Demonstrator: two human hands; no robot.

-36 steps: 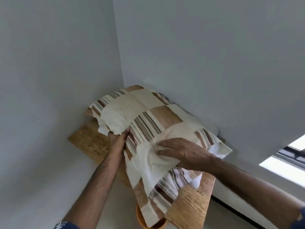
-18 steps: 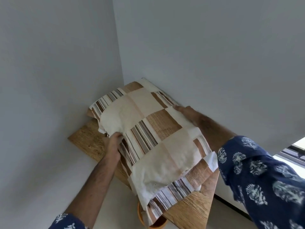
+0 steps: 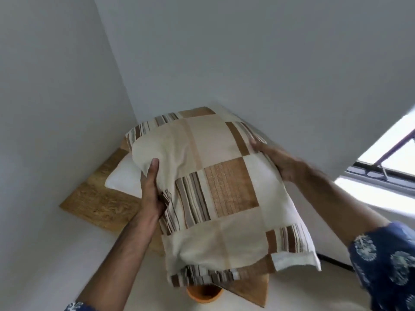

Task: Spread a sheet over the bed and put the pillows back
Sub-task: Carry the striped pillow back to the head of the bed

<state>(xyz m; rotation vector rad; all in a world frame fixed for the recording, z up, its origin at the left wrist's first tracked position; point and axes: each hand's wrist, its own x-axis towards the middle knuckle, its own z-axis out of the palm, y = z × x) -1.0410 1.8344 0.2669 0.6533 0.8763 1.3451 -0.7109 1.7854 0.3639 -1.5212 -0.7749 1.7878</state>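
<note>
while both hands — left hand (image 3: 151, 191), right hand (image 3: 275, 158) — clasp it, the pillow (image 3: 220, 194) hangs above the shelf (image 3: 96, 203).

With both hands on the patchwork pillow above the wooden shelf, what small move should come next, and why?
Probably lift the patchwork pillow clear and draw it back off the wooden shelf. The left hand and right hand already grip its two sides, and it sits raised over a white pillow that lies on the shelf.
</note>
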